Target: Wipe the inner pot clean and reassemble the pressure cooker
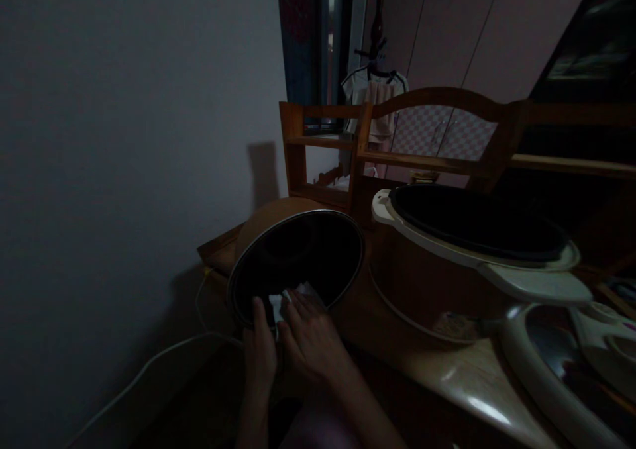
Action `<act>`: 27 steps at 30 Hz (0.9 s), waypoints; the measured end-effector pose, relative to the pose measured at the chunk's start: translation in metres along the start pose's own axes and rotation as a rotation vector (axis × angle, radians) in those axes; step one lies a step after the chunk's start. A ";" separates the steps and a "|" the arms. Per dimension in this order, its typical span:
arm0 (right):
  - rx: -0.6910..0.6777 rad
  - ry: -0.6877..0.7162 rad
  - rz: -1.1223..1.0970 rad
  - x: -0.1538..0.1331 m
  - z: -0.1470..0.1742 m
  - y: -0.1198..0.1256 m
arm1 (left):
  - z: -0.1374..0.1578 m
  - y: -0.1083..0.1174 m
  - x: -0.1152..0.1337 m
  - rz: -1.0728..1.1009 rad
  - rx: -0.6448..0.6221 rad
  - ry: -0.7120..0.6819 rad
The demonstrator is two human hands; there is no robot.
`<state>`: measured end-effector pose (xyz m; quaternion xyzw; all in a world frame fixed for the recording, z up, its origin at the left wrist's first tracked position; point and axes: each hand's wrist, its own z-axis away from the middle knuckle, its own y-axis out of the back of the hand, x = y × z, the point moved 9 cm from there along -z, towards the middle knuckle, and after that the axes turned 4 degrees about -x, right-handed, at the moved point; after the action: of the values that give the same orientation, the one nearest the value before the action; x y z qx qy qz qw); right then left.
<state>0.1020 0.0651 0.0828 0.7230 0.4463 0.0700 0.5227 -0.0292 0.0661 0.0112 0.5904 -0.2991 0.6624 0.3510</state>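
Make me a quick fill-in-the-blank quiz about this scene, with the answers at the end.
1. In this view, the big cooker stands to the ____ of the tilted pot.
2. The crumpled material at the right hand is coloured ____.
3. The pot's inside looks ____, not light.

Missing words: right; white; dark.

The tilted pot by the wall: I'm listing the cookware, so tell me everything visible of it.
The pot is round, tan outside and dark inside, with a thin pale rim; it looks metal. It is tipped, mouth toward the camera, at the left of the wooden table, beside the cooker. The left hand is at its near rim; the right hand holds a white tissue or cloth there. Its inside shows little detail.
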 end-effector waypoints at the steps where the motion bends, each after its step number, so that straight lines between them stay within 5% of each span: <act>1: 0.000 -0.002 0.001 0.001 0.000 -0.001 | 0.000 0.000 -0.001 0.000 -0.003 0.016; 27: -0.030 -0.018 0.041 0.006 0.001 -0.011 | 0.006 -0.001 0.000 -0.003 -0.003 0.073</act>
<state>0.0999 0.0689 0.0715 0.7249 0.4254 0.0808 0.5357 -0.0253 0.0621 0.0119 0.5657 -0.2863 0.6826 0.3635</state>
